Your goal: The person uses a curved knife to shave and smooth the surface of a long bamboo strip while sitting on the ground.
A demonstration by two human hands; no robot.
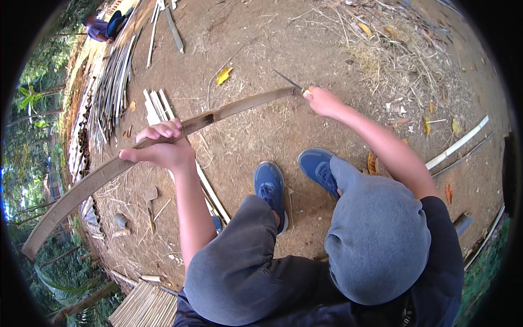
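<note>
A: What is the left hand [163, 148] doing?

B: Its fingers are wrapping tight around the long curved brown bamboo slat [158, 143], which is lying crosswise above the blue shoes [294, 177].

A: And the right hand [322, 101]?

B: It is closing on a thin dark-bladed knife [289, 82] touching the slat's far end. I judge it is best steadying the slat and cutting away from the body.

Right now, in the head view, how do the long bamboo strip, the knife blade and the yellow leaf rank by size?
1. Long bamboo strip, by far the largest, held in the left hand.
2. Knife blade, in the right hand.
3. Yellow leaf, close to the blade in length, so that order is unsure.
</note>
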